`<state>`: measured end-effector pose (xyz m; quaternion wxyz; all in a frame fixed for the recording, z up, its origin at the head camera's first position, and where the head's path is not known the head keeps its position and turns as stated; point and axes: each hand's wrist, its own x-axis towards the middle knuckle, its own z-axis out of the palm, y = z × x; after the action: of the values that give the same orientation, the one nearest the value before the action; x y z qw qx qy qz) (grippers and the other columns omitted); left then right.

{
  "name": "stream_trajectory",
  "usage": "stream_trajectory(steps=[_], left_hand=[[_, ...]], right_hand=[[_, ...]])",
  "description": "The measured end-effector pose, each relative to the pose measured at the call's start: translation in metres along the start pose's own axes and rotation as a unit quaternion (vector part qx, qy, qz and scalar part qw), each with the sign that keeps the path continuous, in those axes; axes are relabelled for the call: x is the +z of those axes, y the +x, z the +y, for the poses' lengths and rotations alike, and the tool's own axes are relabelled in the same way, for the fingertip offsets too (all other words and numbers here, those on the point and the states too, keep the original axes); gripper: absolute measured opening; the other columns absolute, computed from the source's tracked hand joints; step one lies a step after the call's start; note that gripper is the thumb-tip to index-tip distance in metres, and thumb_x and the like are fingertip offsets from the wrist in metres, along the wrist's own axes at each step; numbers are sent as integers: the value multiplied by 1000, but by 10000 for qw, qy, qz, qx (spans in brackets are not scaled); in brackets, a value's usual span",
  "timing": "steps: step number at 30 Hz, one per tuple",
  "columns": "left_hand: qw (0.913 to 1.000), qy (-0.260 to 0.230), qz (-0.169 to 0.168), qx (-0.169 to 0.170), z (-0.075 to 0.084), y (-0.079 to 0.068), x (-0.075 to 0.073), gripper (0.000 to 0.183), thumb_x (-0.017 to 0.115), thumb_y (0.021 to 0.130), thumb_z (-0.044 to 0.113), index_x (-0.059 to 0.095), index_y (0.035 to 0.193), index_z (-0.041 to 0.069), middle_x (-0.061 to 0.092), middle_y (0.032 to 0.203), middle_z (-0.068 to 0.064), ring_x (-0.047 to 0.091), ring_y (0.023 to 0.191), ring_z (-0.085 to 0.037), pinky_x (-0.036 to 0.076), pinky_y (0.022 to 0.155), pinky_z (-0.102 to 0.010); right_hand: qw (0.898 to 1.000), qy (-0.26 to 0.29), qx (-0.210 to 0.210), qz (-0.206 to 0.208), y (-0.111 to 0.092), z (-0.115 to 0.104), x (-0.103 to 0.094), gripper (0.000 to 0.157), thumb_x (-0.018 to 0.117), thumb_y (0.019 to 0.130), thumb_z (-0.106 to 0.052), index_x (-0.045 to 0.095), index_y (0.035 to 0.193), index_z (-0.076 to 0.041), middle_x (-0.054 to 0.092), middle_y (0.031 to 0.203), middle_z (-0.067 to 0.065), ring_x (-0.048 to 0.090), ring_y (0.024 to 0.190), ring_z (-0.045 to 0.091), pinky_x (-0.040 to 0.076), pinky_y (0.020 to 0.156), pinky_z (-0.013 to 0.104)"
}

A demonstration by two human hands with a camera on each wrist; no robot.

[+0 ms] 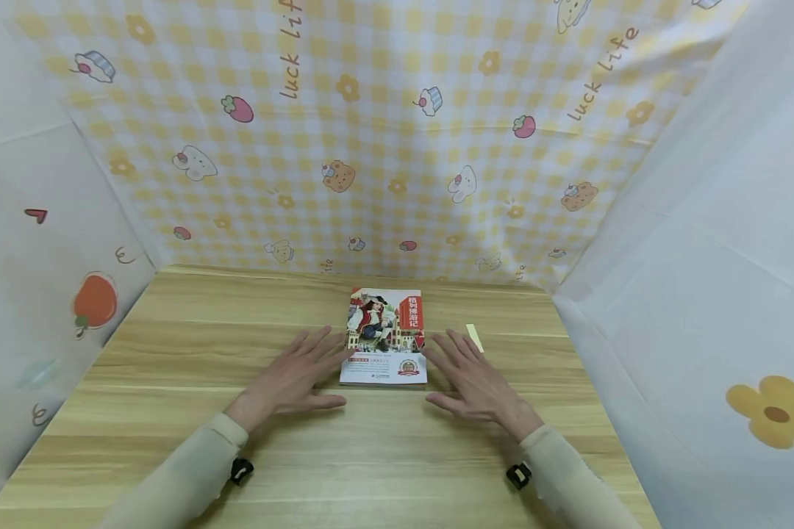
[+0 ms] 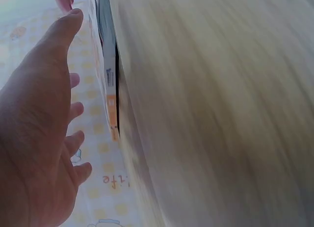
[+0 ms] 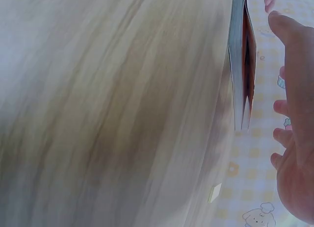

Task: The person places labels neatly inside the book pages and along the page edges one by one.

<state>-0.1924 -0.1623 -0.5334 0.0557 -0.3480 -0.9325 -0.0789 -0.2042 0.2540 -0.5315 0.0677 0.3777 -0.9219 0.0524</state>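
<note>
A paperback book (image 1: 384, 334) with an illustrated red and white cover lies flat on the wooden table, its cover raised slightly from the pages in the right wrist view. My left hand (image 1: 298, 375) is spread at the book's left side, fingers straight and pointing toward it. Mirroring it on the right, my right hand (image 1: 471, 378) is spread with straight fingers near the book's right edge. Neither hand holds anything; whether any fingertip touches the book I cannot tell. Just beyond the right fingers lies a small pale yellow strip (image 1: 474, 338), perhaps paper.
The wooden table (image 1: 384, 470) ends at the back against a yellow checked cloth (image 1: 397, 147) with cartoon prints. White sheets hang at the left (image 1: 33, 294) and right (image 1: 714, 279) sides. Dark bands sit at both wrists.
</note>
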Motion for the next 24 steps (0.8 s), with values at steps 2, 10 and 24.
stream_trajectory(steps=[2,10,24], left_hand=[[9999,-80,-65,-13,3,3,1,94,66,101,78,48,174,22,39,184,-14,33,173,-45,28,138,-70],[9988,-382,-318,-12,17,14,8,91,66,101,78,49,173,24,41,183,-12,33,173,-44,28,138,-71],[9975,-512,-481,37,30,26,18,84,60,108,72,45,175,24,32,188,-11,28,175,-44,24,141,-68]], right_hand=[[10000,9,-42,26,3,-2,0,88,59,107,-72,42,176,-20,36,185,18,27,174,49,31,136,74],[9999,-12,-79,-84,12,-7,2,90,58,107,-72,39,178,-22,33,186,17,27,174,49,29,138,72],[9990,124,-140,-403,23,-15,9,87,58,108,-69,42,176,-17,33,186,17,30,174,45,28,141,66]])
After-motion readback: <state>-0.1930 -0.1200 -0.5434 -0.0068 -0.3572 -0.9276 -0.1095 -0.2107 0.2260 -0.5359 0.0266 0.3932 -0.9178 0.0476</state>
